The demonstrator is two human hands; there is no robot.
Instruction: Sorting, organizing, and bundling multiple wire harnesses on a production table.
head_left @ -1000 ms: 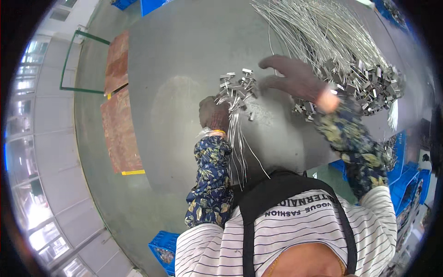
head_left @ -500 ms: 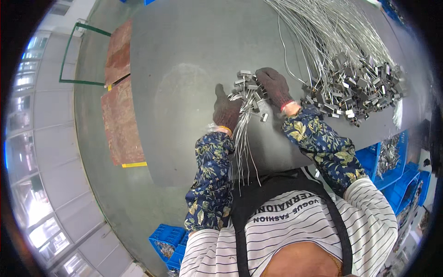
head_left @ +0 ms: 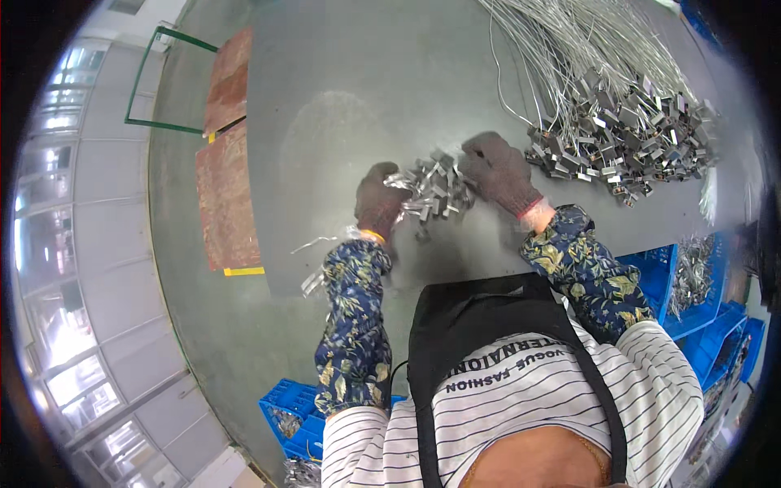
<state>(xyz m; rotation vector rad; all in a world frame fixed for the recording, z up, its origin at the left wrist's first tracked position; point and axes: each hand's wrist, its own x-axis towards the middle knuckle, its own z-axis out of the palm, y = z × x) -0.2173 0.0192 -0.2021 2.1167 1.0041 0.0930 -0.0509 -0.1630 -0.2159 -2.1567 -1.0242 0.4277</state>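
Observation:
A small cluster of dark grey, block-shaped connectors with silvery leads [head_left: 438, 187] is between my two hands on the grey table. My left hand [head_left: 379, 197], in a dark brown knit glove, is closed around the leads. Their loose ends [head_left: 312, 281] stick out to the left, past my left forearm. My right hand [head_left: 496, 172], gloved the same way, is at the cluster's right side with its fingers curled in against the blocks. Its fingertips are hidden, so whether it grips a block does not show.
A large heap of similar connectors [head_left: 622, 142] covers the table's right side, its long silvery wires [head_left: 586, 45] running to the far edge. Blue crates [head_left: 651, 276] with more parts stand below right, another crate [head_left: 285, 419] below left. Reddish-brown boards [head_left: 228, 195] lie left of the table.
The bundle's leads hung toward my body before; they now point left through my left hand. My left hand has moved slightly down and left, and my right hand slightly down and right.

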